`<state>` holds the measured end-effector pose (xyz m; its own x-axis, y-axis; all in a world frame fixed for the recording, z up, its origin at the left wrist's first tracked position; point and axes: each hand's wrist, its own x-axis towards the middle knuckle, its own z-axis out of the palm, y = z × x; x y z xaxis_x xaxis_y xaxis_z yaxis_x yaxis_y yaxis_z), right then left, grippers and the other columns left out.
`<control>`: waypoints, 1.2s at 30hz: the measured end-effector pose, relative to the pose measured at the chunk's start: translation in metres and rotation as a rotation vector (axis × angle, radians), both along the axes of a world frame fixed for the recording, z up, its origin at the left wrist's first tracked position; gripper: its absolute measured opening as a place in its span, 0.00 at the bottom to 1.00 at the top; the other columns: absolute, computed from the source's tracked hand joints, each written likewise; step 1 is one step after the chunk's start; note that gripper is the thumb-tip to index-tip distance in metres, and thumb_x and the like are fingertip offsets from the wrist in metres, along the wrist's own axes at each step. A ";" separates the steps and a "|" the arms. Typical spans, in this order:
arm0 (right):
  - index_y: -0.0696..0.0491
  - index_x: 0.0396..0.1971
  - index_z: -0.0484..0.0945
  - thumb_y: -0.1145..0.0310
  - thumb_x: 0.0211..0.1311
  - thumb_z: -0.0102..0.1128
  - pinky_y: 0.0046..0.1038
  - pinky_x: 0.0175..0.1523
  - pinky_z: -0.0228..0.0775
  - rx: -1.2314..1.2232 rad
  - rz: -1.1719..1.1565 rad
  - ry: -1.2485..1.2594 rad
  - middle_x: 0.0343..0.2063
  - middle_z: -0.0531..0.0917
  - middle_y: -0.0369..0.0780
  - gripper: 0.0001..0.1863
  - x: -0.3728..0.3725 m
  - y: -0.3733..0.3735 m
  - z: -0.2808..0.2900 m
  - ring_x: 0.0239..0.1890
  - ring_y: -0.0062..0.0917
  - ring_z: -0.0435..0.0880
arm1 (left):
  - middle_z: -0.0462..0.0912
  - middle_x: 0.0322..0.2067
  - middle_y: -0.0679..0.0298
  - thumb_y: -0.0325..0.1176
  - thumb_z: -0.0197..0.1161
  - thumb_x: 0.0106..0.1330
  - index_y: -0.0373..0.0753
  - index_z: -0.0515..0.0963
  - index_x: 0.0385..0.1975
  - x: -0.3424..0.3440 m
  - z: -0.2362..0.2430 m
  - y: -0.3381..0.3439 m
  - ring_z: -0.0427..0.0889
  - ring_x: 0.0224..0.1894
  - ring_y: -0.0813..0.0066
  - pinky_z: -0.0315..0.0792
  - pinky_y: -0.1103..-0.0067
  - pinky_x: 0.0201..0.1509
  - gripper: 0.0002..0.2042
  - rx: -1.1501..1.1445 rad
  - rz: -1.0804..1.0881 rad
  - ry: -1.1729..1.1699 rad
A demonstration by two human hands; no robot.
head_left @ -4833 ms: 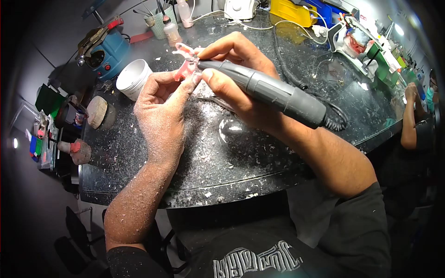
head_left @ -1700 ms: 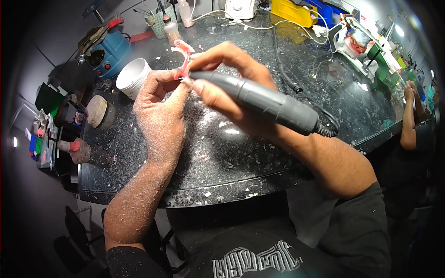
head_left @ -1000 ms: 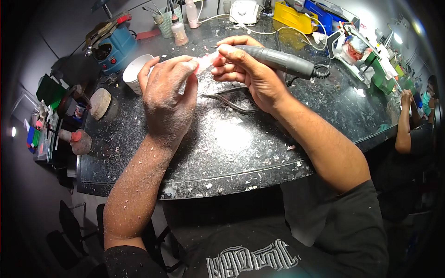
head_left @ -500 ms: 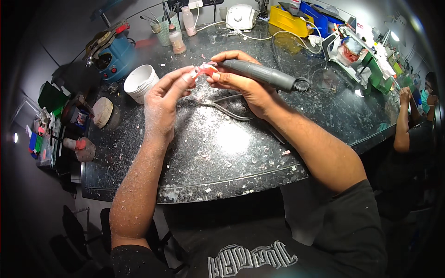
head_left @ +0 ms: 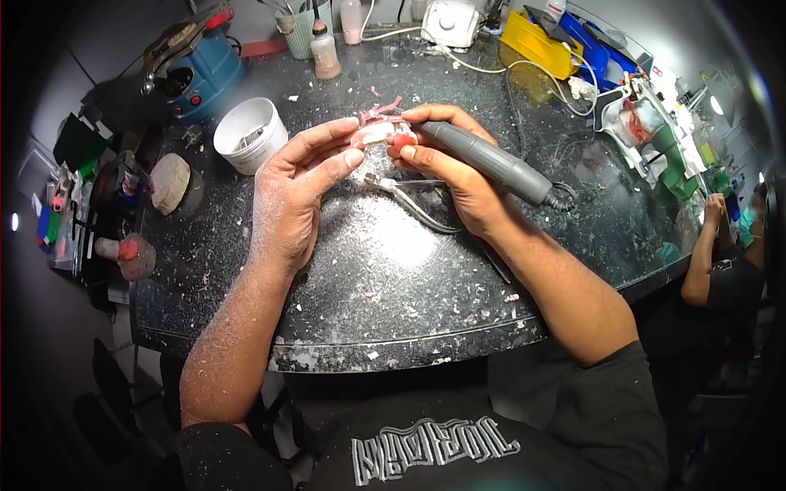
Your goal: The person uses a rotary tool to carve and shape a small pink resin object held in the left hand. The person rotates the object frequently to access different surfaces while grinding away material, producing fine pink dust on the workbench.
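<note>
Between my two hands, above the bench, is a pink denture (head_left: 377, 133) with a row of pale teeth. My left hand (head_left: 295, 184), dusted with white powder, pinches its left end between thumb and fingers. My right hand (head_left: 471, 184) is closed round a dark grey rotary handpiece (head_left: 491, 159), which slants down to the right toward its coiled cord. The thumb and fingers of that hand also touch the denture's right end. The handpiece's working tip is hidden by the fingers. A pliers-like metal tool (head_left: 419, 211) lies on the bench below my hands.
Powder and pink scraps cover the black bench (head_left: 385, 303). A white tub (head_left: 251, 135) and a round pale block (head_left: 170, 184) stand left, a blue machine (head_left: 201, 78) behind them. A bottle (head_left: 326, 57), white control box (head_left: 450, 23) and yellow bin (head_left: 536, 45) are at the back. Another person's arm (head_left: 702, 254) shows right.
The denture has turned so its teeth show more. My hands have moved slightly apart and lower in the picture, and the handpiece slants more steeply. The whole view has shifted a little.
</note>
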<state>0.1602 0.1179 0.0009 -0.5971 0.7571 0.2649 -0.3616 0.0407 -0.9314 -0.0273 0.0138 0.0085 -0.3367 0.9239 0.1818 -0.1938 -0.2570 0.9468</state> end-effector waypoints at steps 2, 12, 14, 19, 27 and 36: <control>0.57 0.57 0.76 0.78 0.68 0.65 0.28 0.61 0.80 0.038 -0.007 -0.028 0.49 0.86 0.44 0.18 0.000 0.002 -0.001 0.53 0.26 0.87 | 0.89 0.47 0.59 0.27 0.72 0.67 0.33 0.84 0.52 0.000 0.002 -0.001 0.85 0.52 0.74 0.76 0.78 0.61 0.15 -0.075 0.051 0.111; 0.60 0.54 0.79 0.74 0.72 0.65 0.24 0.54 0.83 0.091 -0.090 -0.029 0.46 0.86 0.43 0.14 -0.001 -0.001 -0.004 0.48 0.23 0.87 | 0.87 0.36 0.67 0.36 0.73 0.69 0.36 0.86 0.44 -0.002 -0.003 -0.002 0.81 0.40 0.83 0.72 0.83 0.48 0.11 -0.239 0.059 0.187; 0.59 0.55 0.79 0.72 0.72 0.66 0.25 0.55 0.83 0.148 -0.092 -0.097 0.47 0.86 0.44 0.15 0.002 0.000 0.000 0.49 0.24 0.87 | 0.87 0.36 0.67 0.37 0.72 0.70 0.36 0.85 0.45 -0.004 -0.003 -0.004 0.82 0.40 0.84 0.72 0.83 0.48 0.12 -0.280 0.032 0.223; 0.59 0.57 0.77 0.74 0.72 0.65 0.29 0.58 0.83 0.179 -0.175 -0.042 0.48 0.86 0.45 0.17 0.001 0.002 -0.003 0.52 0.26 0.86 | 0.87 0.38 0.66 0.39 0.68 0.74 0.35 0.85 0.46 -0.002 -0.005 -0.002 0.84 0.41 0.82 0.75 0.83 0.48 0.13 -0.279 -0.007 0.000; 0.58 0.56 0.78 0.77 0.71 0.64 0.25 0.61 0.78 0.327 -0.142 -0.088 0.48 0.86 0.43 0.16 0.004 0.000 0.001 0.53 0.24 0.86 | 0.87 0.39 0.62 0.38 0.67 0.75 0.31 0.82 0.49 -0.003 -0.010 -0.003 0.86 0.41 0.80 0.78 0.83 0.49 0.15 -0.291 -0.033 -0.105; 0.59 0.56 0.79 0.71 0.73 0.66 0.25 0.55 0.83 0.255 -0.118 -0.014 0.47 0.87 0.43 0.16 0.000 0.005 -0.007 0.47 0.23 0.88 | 0.86 0.42 0.58 0.39 0.66 0.74 0.31 0.81 0.51 -0.007 -0.013 -0.005 0.85 0.43 0.77 0.79 0.80 0.51 0.16 -0.327 -0.084 -0.337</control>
<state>0.1599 0.1232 -0.0064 -0.5141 0.7313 0.4482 -0.3273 0.3158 -0.8906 -0.0342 0.0093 -0.0046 -0.2489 0.9409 -0.2298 -0.5111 0.0740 0.8563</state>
